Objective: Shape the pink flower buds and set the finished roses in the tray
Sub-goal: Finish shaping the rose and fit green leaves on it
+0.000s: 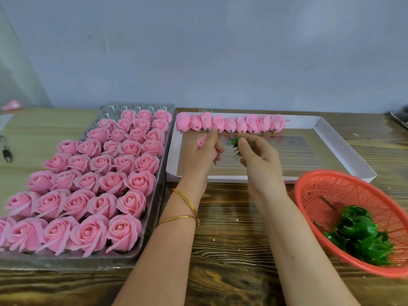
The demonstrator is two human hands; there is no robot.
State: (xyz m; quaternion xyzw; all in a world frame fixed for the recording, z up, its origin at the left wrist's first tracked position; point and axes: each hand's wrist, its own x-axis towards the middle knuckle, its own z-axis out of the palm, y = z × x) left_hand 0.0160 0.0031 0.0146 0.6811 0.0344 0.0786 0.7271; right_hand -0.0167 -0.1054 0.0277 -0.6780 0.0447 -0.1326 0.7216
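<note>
Where the forearms enter: a dark, wood-grained table [220, 261] runs under everything, and both bare forearms reach forward across it.
Left wrist: two thin gold bangles [186, 204].
Near left: a clear plastic tray [152, 208] is packed with finished roses [123, 233], pink and fully opened, in rows running back toward its far end. The rearmost cells show bare plastic.
Near right: a red mesh basket [331, 186] holds a heap of green calyx pieces [362, 237].
Left hand [205, 155]: it is over the white tray, fingers curled round a pink bud [201, 141] that shows at the hand's left side. The forefinger reaches toward the bud row, touching it or just short of it — I cannot tell which.
Right hand [258, 160]: just beside the left, with thumb and fingers pinched on a green calyx [234, 146].
White tray [344, 151]: shallow, with a glossy floor, lying between the plastic tray and the basket.
Bud row [230, 124]: closed pink buds lie side by side along the white tray's far wall, short stems pointing toward the viewer.
Writing: a small mark [205, 110] sits at the white tray's far rim — too small to read.
Far left: a blurred pink object [12, 105] lies at the foot of the grey-blue wall [220, 51].
</note>
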